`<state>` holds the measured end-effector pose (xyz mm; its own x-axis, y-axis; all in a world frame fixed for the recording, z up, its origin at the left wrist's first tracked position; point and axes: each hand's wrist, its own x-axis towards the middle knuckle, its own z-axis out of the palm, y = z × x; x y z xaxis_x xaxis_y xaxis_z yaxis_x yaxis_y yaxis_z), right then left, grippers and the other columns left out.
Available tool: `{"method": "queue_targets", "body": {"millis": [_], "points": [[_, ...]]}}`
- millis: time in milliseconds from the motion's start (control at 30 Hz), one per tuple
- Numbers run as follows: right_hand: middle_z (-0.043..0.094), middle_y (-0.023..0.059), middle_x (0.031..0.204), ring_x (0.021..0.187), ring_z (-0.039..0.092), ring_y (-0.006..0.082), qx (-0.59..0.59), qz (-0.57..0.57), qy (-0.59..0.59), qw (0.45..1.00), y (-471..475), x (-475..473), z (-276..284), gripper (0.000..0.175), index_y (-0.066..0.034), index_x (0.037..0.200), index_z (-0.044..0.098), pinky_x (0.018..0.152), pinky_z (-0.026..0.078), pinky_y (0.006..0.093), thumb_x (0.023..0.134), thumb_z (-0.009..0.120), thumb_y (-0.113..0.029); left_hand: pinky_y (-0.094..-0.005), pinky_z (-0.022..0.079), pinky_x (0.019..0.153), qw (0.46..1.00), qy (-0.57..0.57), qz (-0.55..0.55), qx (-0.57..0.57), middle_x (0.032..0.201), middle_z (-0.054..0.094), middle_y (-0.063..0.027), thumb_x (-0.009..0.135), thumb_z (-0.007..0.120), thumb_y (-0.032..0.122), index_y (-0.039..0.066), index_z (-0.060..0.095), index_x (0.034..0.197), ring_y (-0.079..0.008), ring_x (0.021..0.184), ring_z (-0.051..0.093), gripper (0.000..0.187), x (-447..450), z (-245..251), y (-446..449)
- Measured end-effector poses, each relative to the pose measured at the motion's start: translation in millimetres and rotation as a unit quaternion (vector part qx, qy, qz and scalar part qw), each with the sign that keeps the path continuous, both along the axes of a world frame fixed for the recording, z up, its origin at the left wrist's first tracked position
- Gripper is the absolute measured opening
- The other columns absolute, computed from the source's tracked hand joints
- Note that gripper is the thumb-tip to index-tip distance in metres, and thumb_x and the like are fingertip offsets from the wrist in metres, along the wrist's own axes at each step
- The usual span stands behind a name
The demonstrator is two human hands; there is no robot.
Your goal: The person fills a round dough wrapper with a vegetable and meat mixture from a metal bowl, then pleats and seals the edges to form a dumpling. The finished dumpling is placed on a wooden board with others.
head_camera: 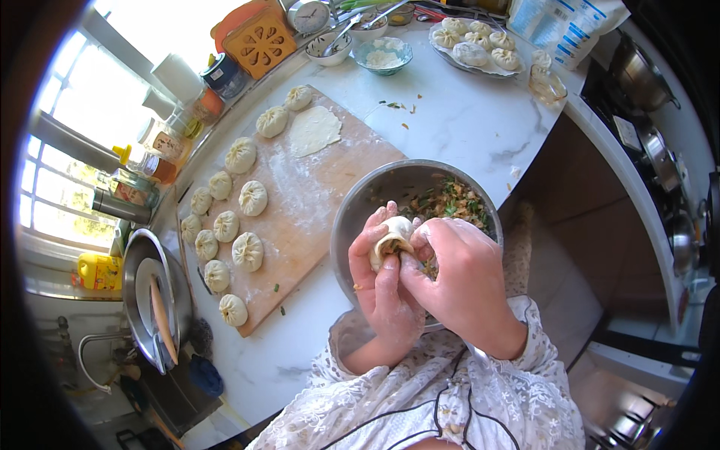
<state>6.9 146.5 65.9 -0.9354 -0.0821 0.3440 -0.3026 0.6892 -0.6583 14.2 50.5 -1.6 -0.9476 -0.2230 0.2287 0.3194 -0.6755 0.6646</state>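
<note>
My left hand (382, 287) cups a partly closed dough bun (392, 239), with brown and green filling showing through its opening. The fingers of my right hand (464, 270) pinch the edge of that bun. Both hands are over a steel mixing bowl (344, 225) that holds chopped filling (455, 205). On the floured wooden board (315, 191) to the left lie several pleated buns (247, 251) and one flat round dough wrapper (315, 131).
A plate of pleated buns (469, 54), a glass dish (547, 84) and a bowl of flour (383, 56) stand at the back. Jars (164, 140) line the window side. A steel basin (129, 281) is at the left; pans (641, 73) are at the right.
</note>
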Motion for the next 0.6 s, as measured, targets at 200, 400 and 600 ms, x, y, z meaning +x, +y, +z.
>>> {"method": "queue_targets", "body": {"millis": [200, 400, 600], "points": [[0.066, 0.0116, 0.078, 0.073, 0.067, 0.0333, -0.007, 0.0, -0.004, 1.0, -0.8, -0.2, -1.7, 0.021, -0.0038, 0.088, 0.063, 0.064, 0.052, 0.0443, 0.077, 0.079, -0.01, -0.0491, 0.037, 0.121, 0.999, -0.013, -0.016, 0.029, 0.158, 0.043, -0.0216, 0.101, 0.043, 0.0, 0.002, 0.053, 0.138, -0.0374, 0.151, 0.038, 0.039, 1.7, 0.8, -1.0], [0.066, 0.0131, 0.083, 0.073, 0.067, 0.0322, -0.004, -0.007, 0.023, 1.0, 2.4, 0.7, -4.8, 0.022, -0.0033, 0.093, 0.063, 0.064, 0.053, 0.043, 0.079, 0.079, -0.009, -0.0498, 0.036, 0.123, 0.998, -0.045, -0.038, 0.036, 0.157, 0.044, -0.0204, 0.1, 0.044, 0.001, 0.002, 0.053, 0.14, -0.0356, 0.152, 0.037, 0.041, 0.8, 3.4, -1.8], [0.061, 0.0152, 0.097, 0.087, 0.067, 0.037, -0.119, -0.009, -0.025, 0.993, 4.3, 9.7, -9.5, 0.024, -0.0043, 0.105, 0.06, 0.073, 0.055, 0.0455, 0.086, 0.075, -0.01, -0.05, 0.037, 0.123, 0.987, -0.059, -0.098, 0.111, 0.156, 0.046, -0.0188, 0.098, 0.046, 0.001, 0.003, 0.052, 0.142, -0.0351, 0.15, 0.041, 0.044, 3.0, 8.7, -6.7]]}}
